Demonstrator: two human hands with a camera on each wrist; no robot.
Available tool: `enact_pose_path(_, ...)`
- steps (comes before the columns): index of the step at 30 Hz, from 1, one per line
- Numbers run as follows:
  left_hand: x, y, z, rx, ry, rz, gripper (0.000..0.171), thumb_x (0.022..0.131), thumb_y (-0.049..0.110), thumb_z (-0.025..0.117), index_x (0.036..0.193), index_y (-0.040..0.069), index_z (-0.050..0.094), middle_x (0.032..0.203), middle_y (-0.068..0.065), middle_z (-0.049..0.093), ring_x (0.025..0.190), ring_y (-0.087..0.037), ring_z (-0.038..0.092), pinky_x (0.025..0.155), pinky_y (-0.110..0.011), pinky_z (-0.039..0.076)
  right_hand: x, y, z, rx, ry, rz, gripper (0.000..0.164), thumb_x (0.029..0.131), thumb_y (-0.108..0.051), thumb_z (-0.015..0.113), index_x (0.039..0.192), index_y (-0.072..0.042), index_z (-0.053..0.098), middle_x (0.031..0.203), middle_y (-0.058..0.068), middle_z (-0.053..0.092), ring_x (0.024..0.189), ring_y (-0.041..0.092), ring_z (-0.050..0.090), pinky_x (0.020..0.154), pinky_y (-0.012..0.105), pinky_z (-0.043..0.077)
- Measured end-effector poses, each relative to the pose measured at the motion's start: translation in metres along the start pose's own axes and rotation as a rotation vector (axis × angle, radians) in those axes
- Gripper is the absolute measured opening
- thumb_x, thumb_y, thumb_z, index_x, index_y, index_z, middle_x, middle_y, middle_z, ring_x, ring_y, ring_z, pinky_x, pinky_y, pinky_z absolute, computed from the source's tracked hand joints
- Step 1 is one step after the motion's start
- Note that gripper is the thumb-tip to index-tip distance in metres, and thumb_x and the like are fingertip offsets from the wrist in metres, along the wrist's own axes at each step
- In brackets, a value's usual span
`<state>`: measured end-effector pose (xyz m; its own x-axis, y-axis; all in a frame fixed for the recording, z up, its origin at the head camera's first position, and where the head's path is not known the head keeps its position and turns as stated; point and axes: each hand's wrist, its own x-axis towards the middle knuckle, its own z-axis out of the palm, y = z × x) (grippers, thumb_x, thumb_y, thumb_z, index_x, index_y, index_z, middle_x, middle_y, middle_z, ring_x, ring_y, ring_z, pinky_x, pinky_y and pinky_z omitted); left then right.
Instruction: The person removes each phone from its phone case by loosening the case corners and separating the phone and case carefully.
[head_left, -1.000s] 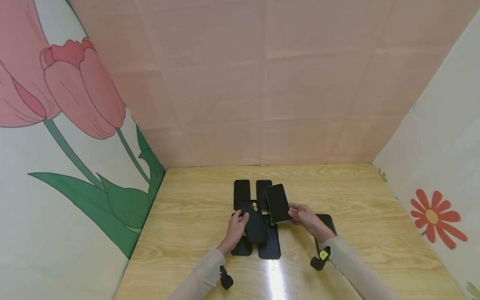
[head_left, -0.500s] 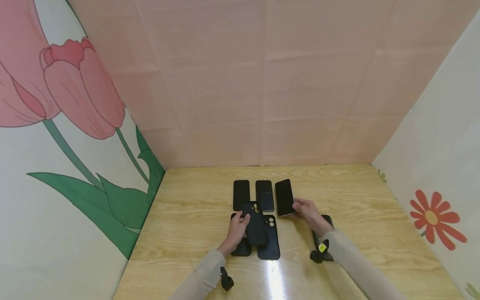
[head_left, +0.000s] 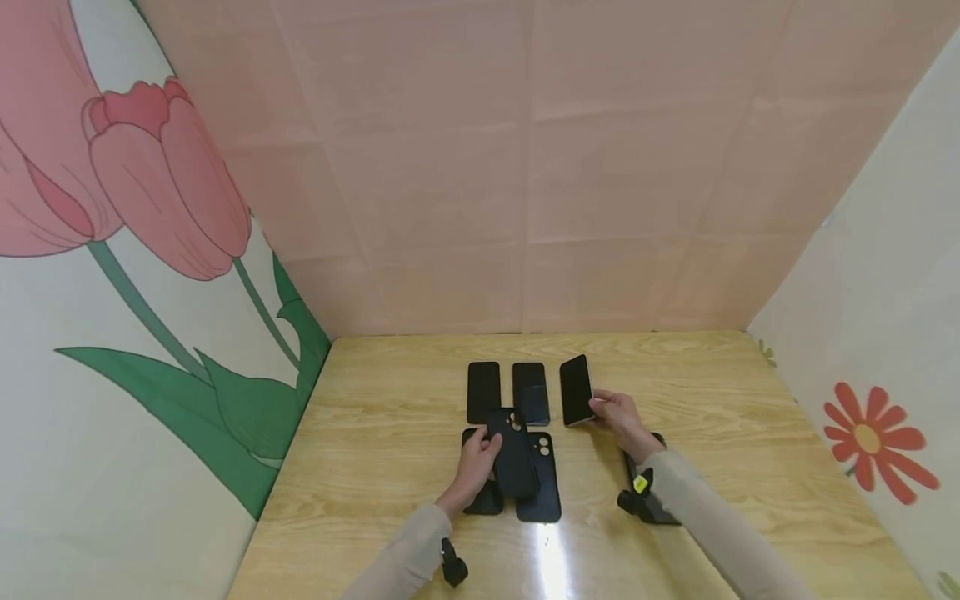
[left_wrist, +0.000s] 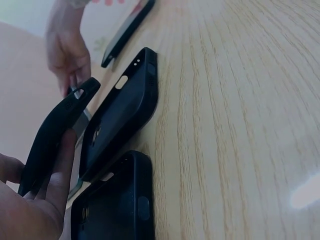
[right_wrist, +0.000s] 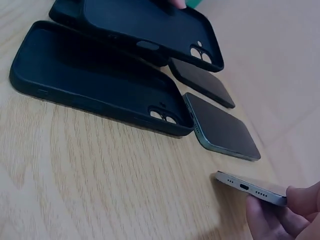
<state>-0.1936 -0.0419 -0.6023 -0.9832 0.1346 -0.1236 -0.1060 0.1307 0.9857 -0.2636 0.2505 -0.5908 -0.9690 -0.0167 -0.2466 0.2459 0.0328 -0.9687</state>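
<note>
My left hand (head_left: 474, 468) grips a black phone case (head_left: 513, 457) by its left side, its camera cutouts at the far end. It is raised and tilted over two more black phone cases lying hollow side up, the left case (left_wrist: 112, 205) and the right case (left_wrist: 122, 107). My right hand (head_left: 619, 422) pinches a phone (head_left: 576, 390) with a dark screen by its right edge. In the right wrist view this phone's pale end, with a charging port, stands tilted close over the table. The thumb is on the screen side, fingers beneath.
Two dark-screened phones, a left phone (head_left: 483, 392) and a right phone (head_left: 531, 393), lie side by side beyond the cases. A flat black phone-sized thing (head_left: 662, 512) lies under the right forearm. The wooden table (head_left: 360, 433) meets a pink backdrop (head_left: 525, 275) at its far edge.
My right hand has carried its phone rightward and away, from over the right-hand case to beside the two phones. My left hand has hardly moved with its case.
</note>
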Motion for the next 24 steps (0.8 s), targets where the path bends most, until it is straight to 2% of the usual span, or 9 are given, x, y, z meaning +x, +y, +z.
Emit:
enact_pose_path(4, 0.0005, -0.0015, 0.0020, -0.029, -0.013, 0.015, 0.044, 0.107, 0.022, 0.047, 0.141, -0.006, 0.045, 0.098, -0.018, 0.069, 0.072, -0.032, 0.067, 0.057, -0.040, 0.056, -0.0006, 0.0000, 0.0027, -0.005, 0.080, -0.005, 0.043, 0.100, 0.004, 0.050, 0.137, 0.022, 0.039, 0.124, 0.039, 0.055, 0.091, 0.020, 0.067, 0.076, 0.034, 0.058)
enact_pose_path(7, 0.0008, -0.0021, 0.0027, -0.051, -0.020, 0.025, 0.041, 0.107, 0.020, 0.047, 0.139, -0.006, 0.047, 0.097, -0.021, 0.069, 0.074, -0.038, 0.068, 0.057, -0.044, 0.057, -0.0010, -0.0005, 0.0034, -0.032, 0.140, 0.005, 0.042, 0.100, 0.003, 0.051, 0.137, 0.020, 0.042, 0.132, 0.040, 0.048, 0.100, 0.028, 0.064, 0.080, 0.040, 0.057)
enact_pose_path(13, 0.0018, -0.0004, 0.0020, -0.036, -0.030, 0.014, 0.035, 0.107, 0.019, 0.047, 0.135, -0.002, 0.051, 0.097, -0.019, 0.070, 0.076, -0.034, 0.069, 0.057, -0.037, 0.057, 0.0000, -0.0006, 0.0021, -0.152, 0.158, 0.022, 0.043, 0.099, 0.005, 0.049, 0.139, 0.019, 0.039, 0.140, 0.039, 0.040, 0.122, 0.044, 0.049, 0.089, 0.044, 0.053)
enact_pose_path(17, 0.0016, 0.0004, 0.0015, -0.026, -0.038, 0.024, 0.035, 0.107, 0.019, 0.046, 0.135, -0.001, 0.051, 0.099, -0.020, 0.069, 0.078, -0.036, 0.068, 0.059, -0.039, 0.057, 0.0017, 0.0010, 0.0012, -0.226, 0.149, 0.021, 0.042, 0.098, 0.009, 0.046, 0.138, 0.019, 0.040, 0.134, 0.040, 0.045, 0.121, 0.044, 0.050, 0.090, 0.043, 0.053)
enact_pose_path(22, -0.0014, 0.0019, 0.0023, -0.023, -0.037, 0.030, 0.038, 0.107, 0.020, 0.047, 0.137, -0.003, 0.050, 0.098, -0.018, 0.070, 0.074, -0.029, 0.069, 0.057, -0.033, 0.056, 0.0027, 0.0022, 0.0007, -0.298, 0.146, 0.028, 0.042, 0.096, 0.010, 0.048, 0.137, 0.019, 0.042, 0.131, 0.039, 0.049, 0.117, 0.042, 0.053, 0.091, 0.043, 0.053)
enact_pose_path(24, -0.0040, 0.0060, 0.0023, -0.036, -0.038, 0.033, 0.037, 0.107, 0.017, 0.047, 0.136, -0.005, 0.050, 0.098, -0.021, 0.070, 0.076, -0.033, 0.068, 0.058, -0.036, 0.056, 0.0024, 0.0021, 0.0005, -0.337, 0.152, 0.031, 0.042, 0.095, 0.008, 0.049, 0.136, 0.018, 0.044, 0.132, 0.038, 0.050, 0.117, 0.042, 0.054, 0.089, 0.041, 0.053)
